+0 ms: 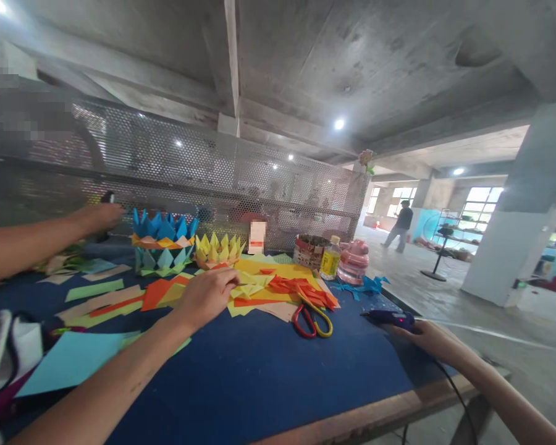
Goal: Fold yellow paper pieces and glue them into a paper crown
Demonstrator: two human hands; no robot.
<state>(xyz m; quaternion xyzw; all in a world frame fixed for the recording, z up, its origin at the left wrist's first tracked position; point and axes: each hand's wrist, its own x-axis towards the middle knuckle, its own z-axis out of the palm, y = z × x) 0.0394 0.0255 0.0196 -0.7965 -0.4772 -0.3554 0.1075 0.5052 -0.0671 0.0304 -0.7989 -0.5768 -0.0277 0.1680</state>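
Observation:
My left hand [210, 293] reaches over the paper pile, its fingers pinched at a yellow folded paper piece [254, 284]. Orange-red folded paper pieces [301, 289] lie just right of it. At the table's right edge my right hand [429, 337] is closed around a dark blue glue gun [391, 318] with a small red light and a black cord. Between the hands lie scissors [312, 321] with red and yellow handles. Behind my left hand stand a yellow paper crown [219, 248] and a blue, orange and green stack of folded-paper rings [164, 241].
Coloured paper sheets [78, 358] cover the table's left side. A small bottle [330, 258], a pink jug [353, 262], a basket [311, 250] and blue paper scraps [368, 286] stand or lie at the back. A co-worker's arm [50, 238] extends in from the left. A perforated metal screen [204, 167] borders the table.

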